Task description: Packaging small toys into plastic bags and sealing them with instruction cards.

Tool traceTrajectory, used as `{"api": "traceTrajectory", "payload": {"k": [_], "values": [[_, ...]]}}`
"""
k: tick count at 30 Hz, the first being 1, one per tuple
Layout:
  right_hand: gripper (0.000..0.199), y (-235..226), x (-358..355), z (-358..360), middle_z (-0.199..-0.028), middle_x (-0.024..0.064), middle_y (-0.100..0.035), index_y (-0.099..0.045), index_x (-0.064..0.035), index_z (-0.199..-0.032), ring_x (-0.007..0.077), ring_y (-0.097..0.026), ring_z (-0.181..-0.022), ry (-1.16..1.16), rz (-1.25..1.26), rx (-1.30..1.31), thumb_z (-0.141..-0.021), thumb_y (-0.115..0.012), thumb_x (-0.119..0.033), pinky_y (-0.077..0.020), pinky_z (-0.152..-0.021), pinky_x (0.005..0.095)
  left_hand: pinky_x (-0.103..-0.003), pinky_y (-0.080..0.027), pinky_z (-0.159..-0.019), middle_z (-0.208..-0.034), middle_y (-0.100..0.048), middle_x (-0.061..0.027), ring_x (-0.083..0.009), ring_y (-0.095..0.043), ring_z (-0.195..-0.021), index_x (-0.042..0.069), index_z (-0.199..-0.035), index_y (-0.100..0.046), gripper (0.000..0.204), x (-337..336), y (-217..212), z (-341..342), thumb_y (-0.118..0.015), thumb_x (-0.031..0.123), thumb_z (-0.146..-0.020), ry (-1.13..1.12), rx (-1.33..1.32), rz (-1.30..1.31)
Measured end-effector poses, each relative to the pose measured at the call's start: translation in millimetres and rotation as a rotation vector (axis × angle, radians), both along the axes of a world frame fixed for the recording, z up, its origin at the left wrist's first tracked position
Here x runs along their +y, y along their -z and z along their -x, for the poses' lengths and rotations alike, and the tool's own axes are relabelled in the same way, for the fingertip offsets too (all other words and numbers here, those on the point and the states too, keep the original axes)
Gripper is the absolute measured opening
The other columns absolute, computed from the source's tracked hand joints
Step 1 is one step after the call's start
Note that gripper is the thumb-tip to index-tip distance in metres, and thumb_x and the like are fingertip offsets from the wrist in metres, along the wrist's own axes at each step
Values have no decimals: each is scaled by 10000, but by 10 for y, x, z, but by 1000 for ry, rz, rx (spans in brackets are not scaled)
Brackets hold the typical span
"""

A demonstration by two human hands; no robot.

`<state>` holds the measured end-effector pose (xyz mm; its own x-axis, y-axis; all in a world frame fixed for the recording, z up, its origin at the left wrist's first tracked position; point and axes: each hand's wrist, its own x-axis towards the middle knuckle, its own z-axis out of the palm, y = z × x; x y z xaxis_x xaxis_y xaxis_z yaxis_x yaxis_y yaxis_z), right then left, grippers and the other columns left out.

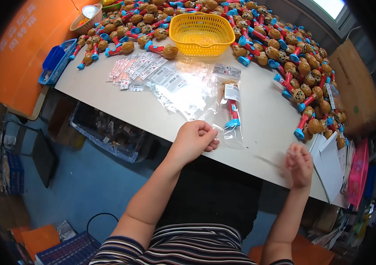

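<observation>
— Fingers [212,134] of your left hand [194,140] curl in, thumb and forefinger tips together, right at the near end of that clear bag [237,136]. Whether they've pinched the film, I can't tell.

— And your right hand [300,167]?

— Blurred, out over the right of the bench [108,101], fingers half bent, well apart from the bag. Anything in them? I can't make it out.

— Where's your toy, then?

— Bagged toy [232,108], lying just beyond your left hand! Brown head away from you, blue foot toward you, a white printed card [231,92] over its upper part.

— So how far along are you?

— This one looks mostly done, I'd say: toy in, card with it. Whether the bag's mouth is closed, this view doesn't settle.

— And what's left?

— Plenty! You've got loose toys [303,68] heaped along the far side and down the right. Your flat clear bags [186,95] and printed slips [128,70] lie to the left, short of the yellow basket [203,49]. It's the only bagged toy I can pick out plainly, so I'd judge you're early in the heap.
</observation>
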<state>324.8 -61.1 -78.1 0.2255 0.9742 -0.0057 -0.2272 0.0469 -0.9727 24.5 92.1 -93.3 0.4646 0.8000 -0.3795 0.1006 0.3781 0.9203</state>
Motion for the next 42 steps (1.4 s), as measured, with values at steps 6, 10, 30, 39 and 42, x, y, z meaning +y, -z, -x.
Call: {"api": "traceTrajectory", "payload": {"k": [6, 10, 30, 39, 42], "values": [[84, -246, 324, 341, -918, 47, -554, -548, -33, -922, 99, -547, -768, -35, -21, -209, -980, -532, -91, -457, -655, 223, -279, -532, -626, -831, -674, -111, -171, -661, -716, -55, -1068, -629, 320, -363, -331, -21, -761, 134, -845, -411, 493, -961], [40, -362, 557, 854, -926, 45, -571, -559, -23, -947, 108, -574, -804, -326, -6, -175, -968, -550, -55, -475, -687, 234, -294, -532, -634, -837, -673, -101, -187, -660, -725, -24, -1074, -651, 291, -469, -557, -40, -762, 90, -830, -152, 89, -799], [79, 336, 491, 702, -851, 16, -618, -609, 11, -990, 68, -568, -787, 216, 65, -685, -949, -619, -55, -473, -733, 215, -307, -543, -661, -713, -704, -119, -195, -703, -675, -50, -854, -700, 192, 1897, -821, -195, -678, 141, -846, -398, 131, -982], [51, 267, 446, 715, -823, 38, -623, -623, 11, -930, 89, -575, -724, 238, -11, -795, -916, -644, -34, -472, -668, 225, -409, -534, -830, -1035, -698, -153, -325, -666, -974, 58, -992, -723, 222, 2206, -656, -409, -729, 127, -781, -59, 954, -1337], [76, 211, 502, 751, -884, 77, -636, -626, 3, -938, 129, -588, -696, 168, -97, -894, -878, -672, -10, -487, -657, 240, -405, -517, -886, -1050, -686, -149, -332, -643, -1019, 45, -960, -704, 227, 1659, -722, -115, -769, 124, -757, -131, 806, -1336]]}}
